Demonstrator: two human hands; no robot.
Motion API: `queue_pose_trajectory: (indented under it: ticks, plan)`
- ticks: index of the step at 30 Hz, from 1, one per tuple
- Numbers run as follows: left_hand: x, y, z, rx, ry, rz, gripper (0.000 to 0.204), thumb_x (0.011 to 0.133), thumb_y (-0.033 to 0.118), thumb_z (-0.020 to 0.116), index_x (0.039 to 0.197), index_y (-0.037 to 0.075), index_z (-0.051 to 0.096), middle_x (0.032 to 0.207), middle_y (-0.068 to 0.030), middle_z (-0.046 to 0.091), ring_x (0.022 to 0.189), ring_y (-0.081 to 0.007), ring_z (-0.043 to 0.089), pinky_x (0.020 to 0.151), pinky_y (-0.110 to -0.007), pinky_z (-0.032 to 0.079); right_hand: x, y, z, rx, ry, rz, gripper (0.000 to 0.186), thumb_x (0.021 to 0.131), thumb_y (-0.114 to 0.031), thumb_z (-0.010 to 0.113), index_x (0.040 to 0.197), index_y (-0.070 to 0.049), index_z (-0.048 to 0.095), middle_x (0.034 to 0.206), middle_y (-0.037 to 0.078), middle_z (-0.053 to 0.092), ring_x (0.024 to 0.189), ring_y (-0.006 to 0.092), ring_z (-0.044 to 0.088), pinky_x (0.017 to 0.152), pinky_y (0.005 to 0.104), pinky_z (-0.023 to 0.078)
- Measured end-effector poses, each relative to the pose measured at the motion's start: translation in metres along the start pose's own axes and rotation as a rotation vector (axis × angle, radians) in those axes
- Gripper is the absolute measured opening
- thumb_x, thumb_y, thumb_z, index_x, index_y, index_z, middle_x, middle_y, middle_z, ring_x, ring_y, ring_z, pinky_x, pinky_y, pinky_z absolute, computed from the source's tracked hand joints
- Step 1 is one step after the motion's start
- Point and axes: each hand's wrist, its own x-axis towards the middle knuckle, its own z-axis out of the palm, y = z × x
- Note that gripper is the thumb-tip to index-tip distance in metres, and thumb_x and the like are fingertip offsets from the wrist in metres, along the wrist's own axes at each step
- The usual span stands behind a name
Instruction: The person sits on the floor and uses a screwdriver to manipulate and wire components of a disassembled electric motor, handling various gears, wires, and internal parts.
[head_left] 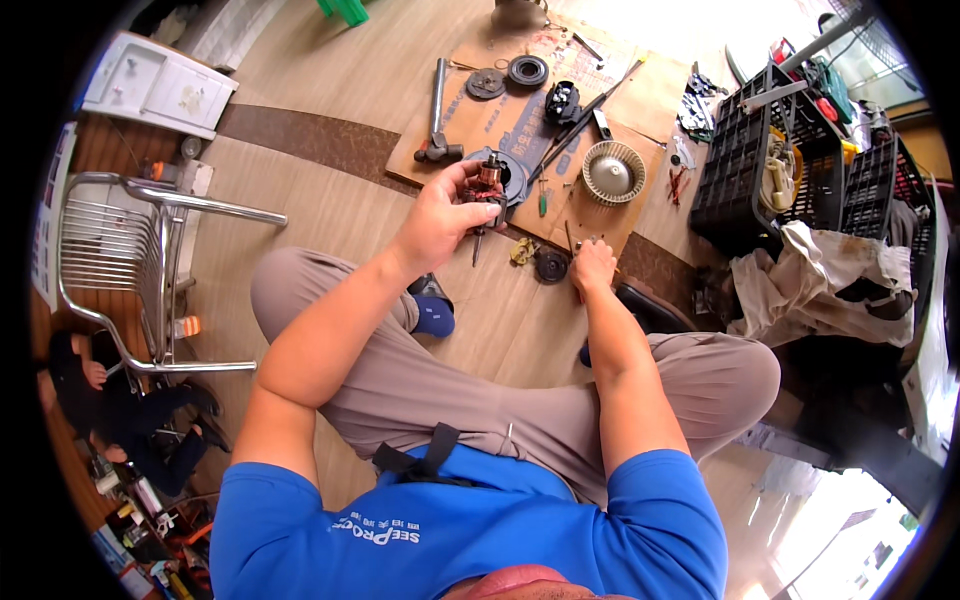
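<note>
Two knees spread wide, and your brown-grey trousers (480, 405) filled the foreground beneath your forearms. Down on the right went your right hand (595, 265), low by the near edge of the cardboard (640, 105), fingers bent; whether they gripped anything, I could not tell. Just to its left lay a black round part (552, 266), with a small yellow piece (522, 251) right beside that. And over on the left, your left hand (436, 218) had the armature (488, 178) closed in its grip, thumb across it, copper windings up top, shaft pointing back toward you! Behind it showed a grey round housing (516, 182). Next out came a green-handled screwdriver (543, 205), then the pale fan wheel (614, 174). A hammer (439, 100) lay along the left side, head nearer you. Farther still, a flat grey disc (486, 84) and a dark ring (528, 70) sat side by side. Farthest of all, a green stool (346, 10) poked in.
</note>
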Motion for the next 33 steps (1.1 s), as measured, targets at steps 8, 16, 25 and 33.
queue_pose_trajectory:
  ticks: [8, 16, 25, 33]
  plan:
    - [0.019, -0.007, 0.006, 0.173, 0.001, -0.016, 0.053, 0.08, -0.004, 0.063, 0.129, -0.005, 0.043, 0.11, -0.0093, 0.057, 0.094, -0.017, 0.061, 0.084, -0.033, 0.055, 0.041, 0.036, 0.065, 0.733, -0.01, 0.033, 0.037, 0.095, -0.034, 0.05, 0.095, 0.001, 0.061, 0.082, 0.017, 0.068, 0.074, 0.0331, 0.066, 0.066, 0.0432, 0.051]
    - [0.017, -0.036, -0.026, 0.441, 0.163, -0.07, 0.056, 0.078, 0.002, 0.069, 0.127, -0.007, 0.046, 0.11, -0.009, 0.06, 0.093, -0.0162, 0.062, 0.081, -0.031, 0.055, -0.005, -0.023, -0.024, 1.067, -0.376, 0.219, 0.023, 0.091, -0.024, 0.056, 0.081, -0.003, 0.06, 0.062, 0.007, 0.061, 0.047, 0.0173, 0.056, 0.043, 0.0306, 0.045]
    - [0.068, -0.122, -0.042, 1.417, 0.156, -0.278, 0.03, 0.08, 0.018, 0.061, 0.103, -0.002, 0.062, 0.108, -0.0273, 0.063, 0.107, -0.0396, 0.06, 0.09, -0.046, 0.048, -0.052, -0.035, -0.246, 1.115, -0.179, 0.074, 0.024, 0.096, -0.022, 0.052, 0.093, 0.0, 0.061, 0.068, 0.009, 0.062, 0.055, 0.0173, 0.061, 0.051, 0.0305, 0.051]
    - [0.054, -0.222, -0.051, 1.447, 0.16, -0.527, 0.042, 0.08, 0.01, 0.065, 0.118, -0.001, 0.052, 0.124, -0.025, 0.055, 0.116, -0.0386, 0.056, 0.095, -0.045, 0.048, -0.113, -0.031, -0.298, 1.559, 0.163, -0.017, 0.023, 0.1, -0.021, 0.049, 0.096, -0.002, 0.06, 0.071, 0.006, 0.062, 0.055, 0.0139, 0.058, 0.052, 0.0278, 0.049]
